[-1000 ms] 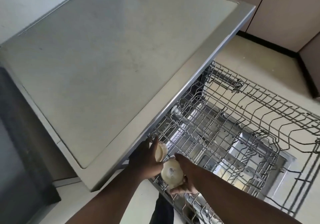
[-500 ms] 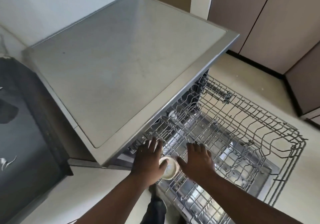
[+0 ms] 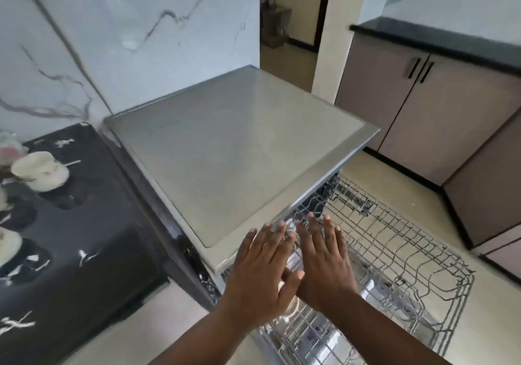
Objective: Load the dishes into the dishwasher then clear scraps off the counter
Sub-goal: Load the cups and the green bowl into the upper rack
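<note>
Both hands hang flat, palms down, over the near corner of the pulled-out wire rack (image 3: 394, 251) of the dishwasher (image 3: 239, 144). The left hand (image 3: 260, 274) has its fingers straight and spread, fingertips just over the front edge of the dishwasher's grey top; it holds nothing. The right hand (image 3: 324, 257) is likewise flat with straight fingers and holds nothing; the left thumb lies across its inner edge, so the two hands overlap slightly. Whether either palm touches the rack wires cannot be told.

The rack stands out over the beige floor (image 3: 380, 172), and beneath it shiny parts of the lower interior show through the wires. Any dish under the hands is hidden.

To the left, the black, white-veined tabletop (image 3: 84, 237) carries pale dishes (image 3: 41, 174) near its left edge, blurred, well apart from the hands. Behind it rises a marbled wall (image 3: 112, 40). Taupe cabinets (image 3: 423, 105) with dark handles stand at the right.
</note>
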Demonstrator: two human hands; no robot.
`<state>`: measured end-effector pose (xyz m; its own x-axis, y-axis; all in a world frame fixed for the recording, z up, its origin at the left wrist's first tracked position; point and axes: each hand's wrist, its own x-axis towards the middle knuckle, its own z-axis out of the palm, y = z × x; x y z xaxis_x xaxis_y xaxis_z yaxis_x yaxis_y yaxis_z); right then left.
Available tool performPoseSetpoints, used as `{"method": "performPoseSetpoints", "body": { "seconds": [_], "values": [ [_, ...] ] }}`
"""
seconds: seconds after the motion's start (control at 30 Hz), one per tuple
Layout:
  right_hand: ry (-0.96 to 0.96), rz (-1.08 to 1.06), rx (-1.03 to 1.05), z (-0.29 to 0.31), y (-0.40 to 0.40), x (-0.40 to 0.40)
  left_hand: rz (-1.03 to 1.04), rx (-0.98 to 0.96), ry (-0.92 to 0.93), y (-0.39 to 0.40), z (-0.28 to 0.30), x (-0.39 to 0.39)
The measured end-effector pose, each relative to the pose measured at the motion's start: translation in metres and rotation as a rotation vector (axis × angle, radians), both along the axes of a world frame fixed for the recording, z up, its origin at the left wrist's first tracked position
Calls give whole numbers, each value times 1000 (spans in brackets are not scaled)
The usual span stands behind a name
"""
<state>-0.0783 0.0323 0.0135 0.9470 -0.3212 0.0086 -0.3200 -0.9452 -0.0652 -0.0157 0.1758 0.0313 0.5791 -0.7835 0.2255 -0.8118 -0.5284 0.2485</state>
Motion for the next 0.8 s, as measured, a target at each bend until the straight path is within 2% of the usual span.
{"method": "performPoseSetpoints", "body": {
  "seconds": [0.17,0.43,0.67,0.8],
  "values": [
    [-130,114,-54,35,73,34,115,-77,-29,74,24,21],
    [-276,371,103,75,254,104,398,-111,-56,260,50,54],
    [-172,518,89,82,372,154,698,-276,-121,399,56,60],
    [-82,444,301,76,401,181,999,-355,-161,453,48,51]
  ]
}}
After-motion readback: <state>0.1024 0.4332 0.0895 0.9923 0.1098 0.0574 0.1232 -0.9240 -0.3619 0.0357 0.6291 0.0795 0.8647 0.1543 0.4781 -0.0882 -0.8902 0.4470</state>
